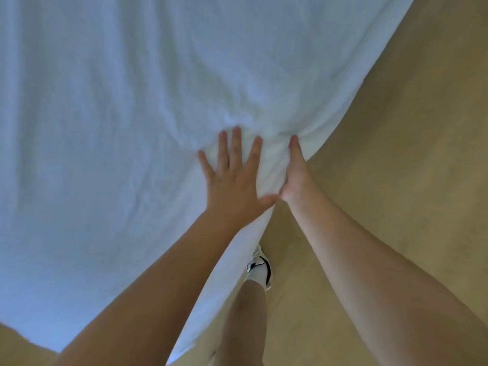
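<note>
— Pale bedding fills the whole left side: a white sheet (132,101), spread wide and rumpled toward its near edge.
— And the hands?
— Left hand (235,178) lies flat on the sheet, fingers straight and fanned apart, pressing the cloth down. Below it, a white shoe (260,268) shows past the sheet's edge. Right hand (295,175) is seen side-on at that edge, just beside the left thumb, fingers pointing away. Whether it pinches the fabric or only pushes against it, I cannot tell.
— Beyond that?
— Tan carpet (396,128), all the way to the right.
— What might go wrong?
— The cloth is bunched between the two hands. I'd guess that if the right hand tugs or tucks while the left pins too hard, the folds get trapped instead of smoothed. If the left presses too lightly, the edge could slide off toward the carpet.
</note>
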Available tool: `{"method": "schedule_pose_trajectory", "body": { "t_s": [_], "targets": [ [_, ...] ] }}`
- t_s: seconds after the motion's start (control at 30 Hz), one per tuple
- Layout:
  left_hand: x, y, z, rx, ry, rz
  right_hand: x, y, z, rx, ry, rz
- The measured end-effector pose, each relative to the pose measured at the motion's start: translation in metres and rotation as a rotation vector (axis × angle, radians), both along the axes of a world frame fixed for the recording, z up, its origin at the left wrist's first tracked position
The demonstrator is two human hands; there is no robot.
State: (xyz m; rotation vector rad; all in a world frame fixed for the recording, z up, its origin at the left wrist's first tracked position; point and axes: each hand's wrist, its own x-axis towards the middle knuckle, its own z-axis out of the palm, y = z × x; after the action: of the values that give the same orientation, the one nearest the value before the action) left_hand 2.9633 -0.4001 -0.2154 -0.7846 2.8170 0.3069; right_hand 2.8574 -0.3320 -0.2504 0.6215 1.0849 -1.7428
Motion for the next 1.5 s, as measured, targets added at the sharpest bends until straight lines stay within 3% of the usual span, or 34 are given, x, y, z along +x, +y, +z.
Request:
{"method": "schedule_pose_trajectory", "body": {
  "t_s": [0.1,0.23,0.33,0.43,0.5,0.6,0.7,0.73,0.87,0.93,1.03,1.1,1.23,1.3,1.4,1.5],
  "targets": [
    [-0.038,-0.003,0.0,0.075,0.096,-0.06,-0.02,0.041,-0.003,0.166,0.053,-0.128],
    [-0.07,-0.005,-0.005,0.042,-0.182,-0.356,-0.01,0.046,-0.027,0.435,-0.052,-0.145],
    [-0.085,-0.02,-0.005,0.002,-0.182,-0.397,-0.046,0.013,-0.027,0.292,-0.135,-0.056],
    [-0.108,-0.023,0.009,0.062,-0.076,-0.381,-0.119,0.018,-0.014,0.025,-0.013,-0.099],
    [-0.13,-0.022,0.011,0.072,-0.021,-0.37,-0.178,0.008,-0.001,0.009,0.042,-0.135],
    [-0.17,-0.023,0.017,0.146,0.084,-0.288,-0.242,0.025,0.001,0.333,0.146,-0.199],
    [-0.214,-0.023,0.021,0.171,0.045,-0.291,-0.237,0.108,-0.018,0.855,0.157,-0.155],
    [-0.229,-0.026,0.018,0.144,0.026,-0.292,-0.233,0.122,-0.031,0.889,0.154,-0.111],
    [-0.292,-0.042,0.003,0.014,-0.061,-0.287,-0.26,0.084,-0.079,0.547,-0.075,0.06],
    [-0.322,-0.051,0.002,0.003,-0.038,-0.279,-0.296,0.045,-0.077,0.261,-0.019,0.132],
    [-0.363,-0.06,0.001,-0.039,-0.018,-0.312,-0.368,-0.01,-0.055,-0.071,0.113,0.048],
    [-0.386,-0.064,0.004,-0.018,-0.037,-0.258,-0.406,-0.038,-0.034,-0.063,0.098,-0.025],
    [-0.413,-0.057,0.006,0.09,-0.01,-0.123,-0.425,-0.003,-0.053,0.402,0.116,-0.141],
    [-0.419,-0.049,0.007,0.119,-0.089,-0.137,-0.427,0.024,-0.062,0.552,0.117,-0.05],
    [-0.434,-0.045,0.013,0.091,-0.207,-0.08,-0.444,0.015,-0.058,0.328,-0.054,0.068],
    [-0.46,-0.046,0.026,0.14,-0.106,-0.009,-0.484,-0.001,-0.037,0.025,-0.011,0.134]
  ]
}}
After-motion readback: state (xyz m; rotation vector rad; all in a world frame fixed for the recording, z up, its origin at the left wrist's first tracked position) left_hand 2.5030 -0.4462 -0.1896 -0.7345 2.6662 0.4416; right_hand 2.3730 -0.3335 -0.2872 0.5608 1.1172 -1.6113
